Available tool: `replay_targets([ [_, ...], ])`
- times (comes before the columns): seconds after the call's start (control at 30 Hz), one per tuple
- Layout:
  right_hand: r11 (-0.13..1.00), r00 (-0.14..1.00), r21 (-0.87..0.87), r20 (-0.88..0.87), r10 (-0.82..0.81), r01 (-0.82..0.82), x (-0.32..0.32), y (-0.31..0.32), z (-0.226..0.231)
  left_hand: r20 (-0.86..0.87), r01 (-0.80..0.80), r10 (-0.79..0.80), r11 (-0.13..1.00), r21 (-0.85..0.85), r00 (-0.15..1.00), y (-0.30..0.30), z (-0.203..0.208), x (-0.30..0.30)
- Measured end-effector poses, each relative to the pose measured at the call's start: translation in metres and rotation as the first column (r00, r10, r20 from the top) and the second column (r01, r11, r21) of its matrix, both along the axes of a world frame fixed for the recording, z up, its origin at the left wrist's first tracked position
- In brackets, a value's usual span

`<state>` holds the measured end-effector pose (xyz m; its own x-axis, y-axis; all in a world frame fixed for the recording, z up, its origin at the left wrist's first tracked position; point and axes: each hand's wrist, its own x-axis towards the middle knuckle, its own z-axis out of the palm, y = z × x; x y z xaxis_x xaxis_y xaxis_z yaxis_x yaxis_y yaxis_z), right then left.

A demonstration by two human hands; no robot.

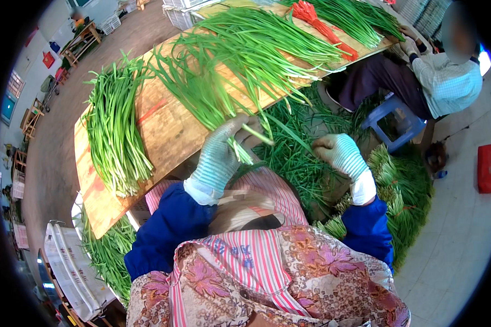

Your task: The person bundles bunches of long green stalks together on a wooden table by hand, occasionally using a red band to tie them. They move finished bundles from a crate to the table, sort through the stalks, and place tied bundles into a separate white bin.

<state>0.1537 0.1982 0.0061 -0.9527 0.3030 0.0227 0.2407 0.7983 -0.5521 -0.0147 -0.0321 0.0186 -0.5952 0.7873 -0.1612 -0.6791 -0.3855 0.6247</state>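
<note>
My left hand (222, 155), in a striped knit glove with a worn grey palm, is closed around a small bunch of garlic chives (235, 146). Their pale cut ends point toward me, and the leaves stretch away over the wooden board. To the right, my right hand (338, 155), gloved alike, pinches the tip of a long loose chive leaf (292, 131) over the floor. A large pile of chives (256, 41) spreads across the board beyond my hands. On its left end lies a neat bundle of chives (117, 131), white ends toward me.
Red ties (316, 22) lie on the wooden board (166, 128). Loose leaves (294, 169) cover the floor below. Bundled chives (409, 201) are heaped at my right, near a blue stool (395, 120) where another person (447, 76) sits. A white crate (73, 267) stands lower left.
</note>
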Motion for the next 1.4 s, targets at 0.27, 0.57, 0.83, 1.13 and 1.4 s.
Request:
replay_targets([
  [0.27, 0.983, 0.835, 0.177, -0.530, 0.144, -0.057, -0.090, -0.073, 0.023, 0.017, 0.001, -0.001, 1.000, 0.021, 1.000, -0.006, -0.002, -0.003],
  [0.57, 0.650, 0.986, -0.756, -0.034, -0.162, 0.081, -0.064, -0.072, 0.048, 0.023, -0.014, 0.014, 1.000, 0.007, 1.000, 0.002, -0.018, 0.007],
  [0.83, 0.614, 0.972, -0.788, -0.171, -0.158, -0.039, -0.063, -0.075, 0.009, 0.032, 0.038, -0.036, 0.995, -0.087, 0.999, 0.026, -0.014, 0.012],
  [1.13, 0.896, 0.943, 0.436, 0.323, -0.076, -0.077, -0.025, -0.022, -0.077, -0.033, -0.074, 0.077, 0.994, 0.082, 0.996, 0.017, -0.003, 0.011],
  [1.4, 0.976, 0.820, 0.206, -0.569, 0.060, 0.072, -0.099, -0.064, 0.049, -0.050, -0.330, 0.328, 0.944, -0.014, 0.943, -0.006, 0.045, -0.014],
])
